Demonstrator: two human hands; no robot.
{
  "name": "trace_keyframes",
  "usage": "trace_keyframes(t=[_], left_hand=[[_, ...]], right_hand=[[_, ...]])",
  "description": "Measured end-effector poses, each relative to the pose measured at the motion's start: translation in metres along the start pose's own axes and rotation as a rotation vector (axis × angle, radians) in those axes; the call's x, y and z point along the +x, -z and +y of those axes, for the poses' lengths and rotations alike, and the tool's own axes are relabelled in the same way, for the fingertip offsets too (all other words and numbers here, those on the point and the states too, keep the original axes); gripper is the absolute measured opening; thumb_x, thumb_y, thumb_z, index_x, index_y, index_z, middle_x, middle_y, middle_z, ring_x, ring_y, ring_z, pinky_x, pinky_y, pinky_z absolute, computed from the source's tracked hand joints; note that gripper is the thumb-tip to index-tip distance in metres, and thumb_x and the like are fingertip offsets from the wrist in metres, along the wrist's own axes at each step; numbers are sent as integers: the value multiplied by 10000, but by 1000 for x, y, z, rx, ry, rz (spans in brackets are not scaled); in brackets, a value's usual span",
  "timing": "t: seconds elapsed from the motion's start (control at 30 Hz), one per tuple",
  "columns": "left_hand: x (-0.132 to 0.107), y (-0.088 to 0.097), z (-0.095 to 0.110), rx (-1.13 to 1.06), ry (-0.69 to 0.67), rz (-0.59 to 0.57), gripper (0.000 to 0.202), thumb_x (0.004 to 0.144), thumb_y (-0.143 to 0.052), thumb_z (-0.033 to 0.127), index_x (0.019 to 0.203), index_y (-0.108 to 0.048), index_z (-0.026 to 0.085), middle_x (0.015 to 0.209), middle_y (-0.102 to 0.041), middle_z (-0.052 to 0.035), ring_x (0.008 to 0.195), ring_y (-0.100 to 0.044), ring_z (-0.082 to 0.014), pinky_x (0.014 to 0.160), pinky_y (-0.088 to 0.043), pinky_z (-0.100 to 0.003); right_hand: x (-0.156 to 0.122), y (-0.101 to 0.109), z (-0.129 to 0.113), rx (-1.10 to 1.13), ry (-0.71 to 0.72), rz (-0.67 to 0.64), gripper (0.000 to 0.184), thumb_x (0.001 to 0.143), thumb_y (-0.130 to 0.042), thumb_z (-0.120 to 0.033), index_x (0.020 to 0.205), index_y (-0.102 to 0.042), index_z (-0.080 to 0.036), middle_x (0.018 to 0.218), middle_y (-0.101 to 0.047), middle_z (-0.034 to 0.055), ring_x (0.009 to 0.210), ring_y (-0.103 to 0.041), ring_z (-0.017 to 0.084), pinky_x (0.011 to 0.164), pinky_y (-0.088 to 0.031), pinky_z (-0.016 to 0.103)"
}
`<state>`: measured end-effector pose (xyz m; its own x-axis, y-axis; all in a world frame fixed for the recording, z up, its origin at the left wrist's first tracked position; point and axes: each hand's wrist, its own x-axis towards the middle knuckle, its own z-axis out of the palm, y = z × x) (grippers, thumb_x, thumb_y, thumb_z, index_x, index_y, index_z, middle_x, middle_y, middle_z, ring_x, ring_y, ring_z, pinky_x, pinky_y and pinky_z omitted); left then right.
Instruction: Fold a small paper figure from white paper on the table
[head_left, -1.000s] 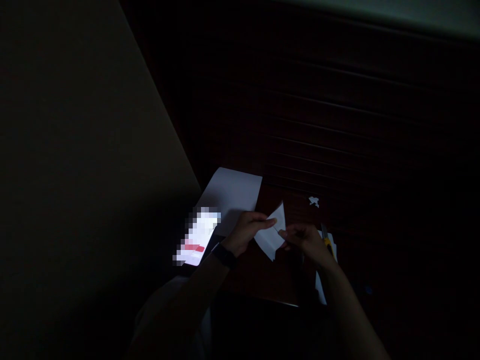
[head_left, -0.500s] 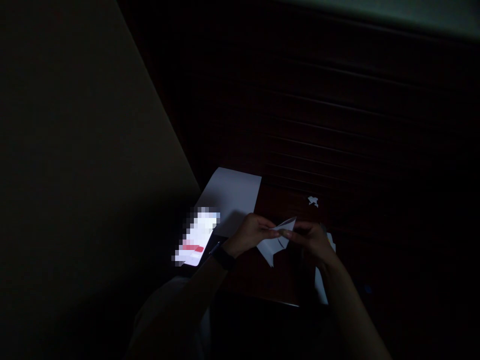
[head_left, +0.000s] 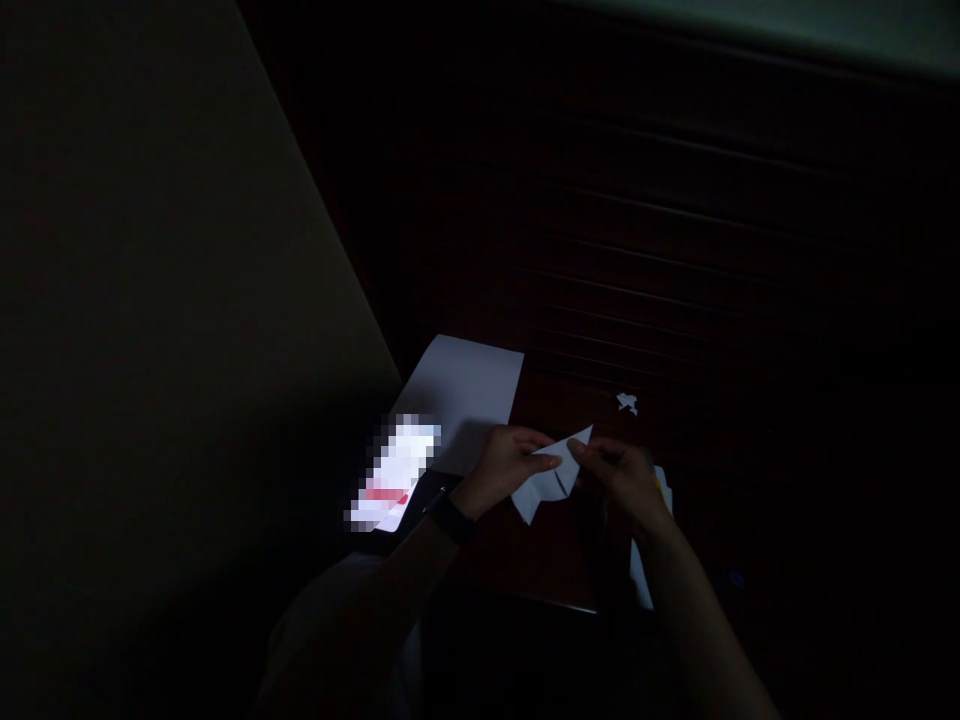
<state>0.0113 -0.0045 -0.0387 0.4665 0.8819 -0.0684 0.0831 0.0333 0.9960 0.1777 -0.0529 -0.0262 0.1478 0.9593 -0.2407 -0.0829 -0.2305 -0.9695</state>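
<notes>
Between my two hands is a folded piece of white paper [head_left: 541, 487] with pointed corners and a dark slit near its middle. My left hand [head_left: 508, 463] grips its left side, thumb lying on the face of the paper. On the upper right, my right hand [head_left: 616, 474] pinches it, thumb in front near the top point; the fingers behind are partly hidden. The paper is held above a dark reddish table [head_left: 517, 570]. A dark band [head_left: 451, 517] circles my left wrist.
A large white sheet [head_left: 469, 390] lies at the back left, beside a lit phone screen [head_left: 397, 470], partly blurred out. Small paper scraps [head_left: 627, 403] lie at the back right. More white paper [head_left: 641, 575] shows beside my right forearm. A pale wall [head_left: 187, 250] rises on the left.
My right thumb has moved up towards the top point of the paper. The paper has turned slightly, its upper flap now lies flatter, and its lower point has shifted left.
</notes>
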Motion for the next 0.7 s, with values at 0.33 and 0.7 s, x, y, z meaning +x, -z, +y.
trace_keyframes(t=[0.33,0.7], left_hand=[[-1,-5,-3,72,-109,103,298,746,-611,315,1006,-660,176,974,-683,-61,864,-640,-204,746,-505,-305],[-2,-7,1,174,-161,157,244,777,-575,301,970,-674,190,937,-693,-44,835,-642,-184,709,-502,-266]], right_hand=[[2,-1,4,44,-13,-18,238,681,-683,-383,733,-628,-157,668,-622,8,568,-558,119,506,-474,215],[1,-6,6,49,-37,13,230,670,-692,-376,772,-641,-176,669,-634,2,562,-573,123,518,-481,220]])
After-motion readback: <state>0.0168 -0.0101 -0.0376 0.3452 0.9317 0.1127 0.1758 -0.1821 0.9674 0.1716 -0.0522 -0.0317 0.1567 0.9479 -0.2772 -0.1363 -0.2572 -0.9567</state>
